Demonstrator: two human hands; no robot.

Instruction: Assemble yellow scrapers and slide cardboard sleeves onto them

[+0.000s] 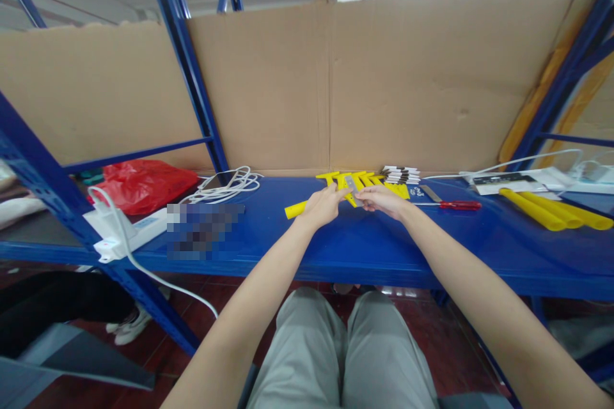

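**Hand and Part Positions at the Blue Shelf**

The right hand (pixel 384 200) is closed on a small gray piece (pixel 352 185), gripping its near end between thumb and fingers. The left hand (pixel 322 206) lies palm down over a yellow tube (pixel 295 209), with a finger extended to the gray piece. Whether the left hand grips the tube or only covers it cannot be determined.

The gray piece is located between the hands, above the blue shelf (pixel 268 236). Yellow parts (pixel 367 180) are grouped just beyond the hands. White-and-black pieces (pixel 401 174) lie in a stack to the right of this group. A red-handled screwdriver (pixel 459 205) rests to the right of the right hand. Farther right, yellow pipes (pixel 537 209) lie side by side.

On the left side are a coiled white cable (pixel 235 185), a red bag (pixel 146 185) and a white power strip (pixel 144 230). Cardboard (pixel 268 89) stands upright behind the shelf.
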